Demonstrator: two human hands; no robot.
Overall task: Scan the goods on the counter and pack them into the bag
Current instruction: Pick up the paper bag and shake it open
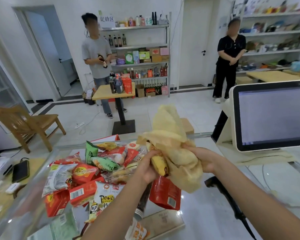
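Observation:
Above the glass counter (206, 213) I hold a crumpled pale yellow bag (173, 135). My right hand (200, 160) grips its right side. My left hand (148, 168) holds a yellow snack packet (159, 164) at the bag's mouth, partly inside. A heap of snack packets (97, 174) covers the counter's left half, red boxes and green and white pouches among them. A red pouch (165, 193) lies just under the bag. A black handheld scanner (227, 196) lies on the counter to the right, below my right forearm.
A white checkout screen (270, 115) stands at the right. A phone (20, 171) lies at the left beside the counter. Beyond it are a wooden chair (24, 125), a small table with bottles (114, 90), shelves and two standing people.

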